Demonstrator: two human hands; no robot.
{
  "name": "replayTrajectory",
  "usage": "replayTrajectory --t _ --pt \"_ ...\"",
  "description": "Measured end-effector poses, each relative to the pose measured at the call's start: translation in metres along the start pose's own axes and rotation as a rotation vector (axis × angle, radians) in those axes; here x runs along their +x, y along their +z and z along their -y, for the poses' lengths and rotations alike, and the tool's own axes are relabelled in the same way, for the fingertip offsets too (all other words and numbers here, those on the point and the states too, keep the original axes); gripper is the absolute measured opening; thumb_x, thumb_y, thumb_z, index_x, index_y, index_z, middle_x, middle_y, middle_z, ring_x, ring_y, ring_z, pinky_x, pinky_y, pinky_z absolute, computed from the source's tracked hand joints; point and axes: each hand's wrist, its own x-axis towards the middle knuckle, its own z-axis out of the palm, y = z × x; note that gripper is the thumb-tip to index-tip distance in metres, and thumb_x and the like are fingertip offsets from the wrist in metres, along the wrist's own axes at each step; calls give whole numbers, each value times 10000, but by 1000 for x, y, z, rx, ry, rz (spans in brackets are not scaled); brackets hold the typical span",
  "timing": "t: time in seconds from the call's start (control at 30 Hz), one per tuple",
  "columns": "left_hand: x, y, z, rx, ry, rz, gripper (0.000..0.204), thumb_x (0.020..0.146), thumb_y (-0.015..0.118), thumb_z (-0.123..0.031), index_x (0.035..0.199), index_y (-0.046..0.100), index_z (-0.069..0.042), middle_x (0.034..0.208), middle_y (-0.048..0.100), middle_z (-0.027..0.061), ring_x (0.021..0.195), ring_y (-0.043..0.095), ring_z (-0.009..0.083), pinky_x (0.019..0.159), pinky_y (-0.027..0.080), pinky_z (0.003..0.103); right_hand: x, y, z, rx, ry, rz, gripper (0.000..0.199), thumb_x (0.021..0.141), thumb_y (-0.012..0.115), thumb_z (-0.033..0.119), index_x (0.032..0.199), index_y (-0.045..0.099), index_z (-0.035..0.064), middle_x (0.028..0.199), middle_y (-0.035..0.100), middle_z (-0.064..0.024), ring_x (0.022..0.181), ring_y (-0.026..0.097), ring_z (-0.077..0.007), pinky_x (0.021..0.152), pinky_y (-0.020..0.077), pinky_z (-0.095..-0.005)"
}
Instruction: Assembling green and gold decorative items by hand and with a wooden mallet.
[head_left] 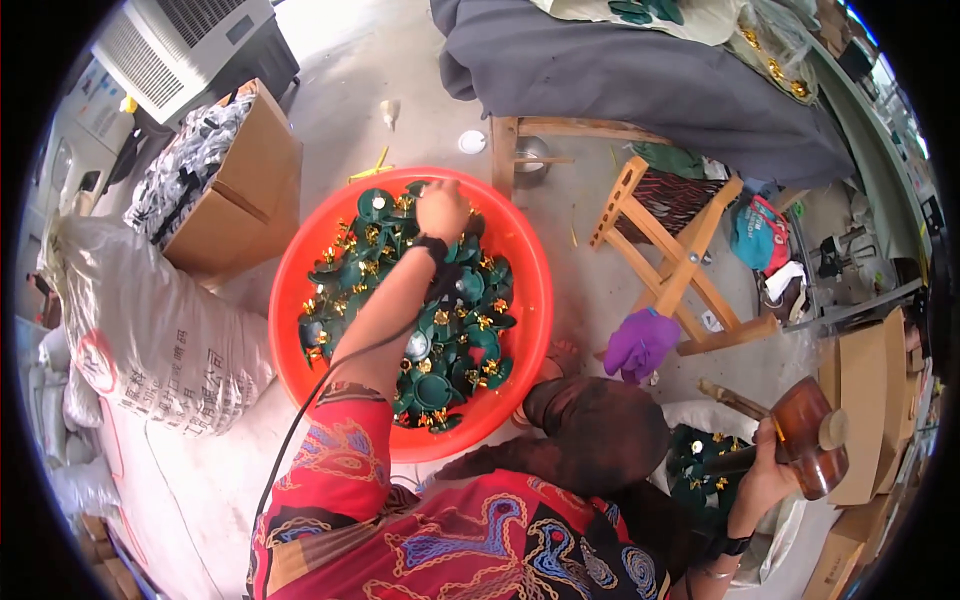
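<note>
My left hand (442,210) reaches into the far part of a red plastic basin (538,300). Its fingers are closed over the pile; what they hold, if anything, is hidden. Heaped in the basin are dark green round cup-shaped pieces (432,391) with small gold-coloured fittings. Out to the right, my right hand (766,478) grips a glossy brown piece (812,440) with a pale round knob on it. More green and gold pieces (690,475) lie in a white sack (785,545) beneath that hand.
A full white woven sack (185,325) and a cardboard box (245,190) of grey wrapped items stand left. Ahead right are a cloth-covered table (640,85) and a folding wooden stool (672,265) with a purple cloth (640,343). Cardboard boxes (868,415) stand far right.
</note>
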Motion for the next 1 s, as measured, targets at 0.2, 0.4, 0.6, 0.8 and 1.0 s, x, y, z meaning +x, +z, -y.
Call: replayTrajectory --t 0.2,0.4,0.6,0.8,1.0 --pt "55 13 45 219 -181 396 403 740 551 -442 1034 631 -178 1087 574 135 1067 505 309 841 421 472 -12 19 -19 -103 125 75 529 744 696 38 1202 434 -11 1161 521 -110 1038 512 -180 912 390 -305" --pt "60 12 43 368 -133 705 479 677 591 -511 1066 626 -233 1144 567 67 1085 496 315 833 435 501 -13 19 -21 -200 167 92 500 733 697 37 1172 463 -13 1121 546 -102 1004 525 -186 900 396 -301" --pt "16 -3 12 503 79 810 293 707 567 -316 976 659 -246 1049 606 25 1042 524 275 822 430 469 -12 20 -24 -122 91 79 473 705 711 -3 1127 497 -13 1087 564 -94 960 544 -167 863 424 -285" --pt "-67 -14 -8 503 252 741 181 793 509 -236 883 662 -204 971 600 45 955 534 270 753 437 430 -20 12 -21 -13 54 71 515 717 701 -9 1175 465 6 1126 546 -90 982 540 -160 854 432 -278" --pt "-135 -46 -18 366 365 760 199 742 530 -201 898 653 -204 927 576 41 936 510 271 741 425 421 -29 -8 -20 44 -14 56 508 734 688 -12 1186 456 13 1116 543 -74 954 543 -150 841 433 -275"
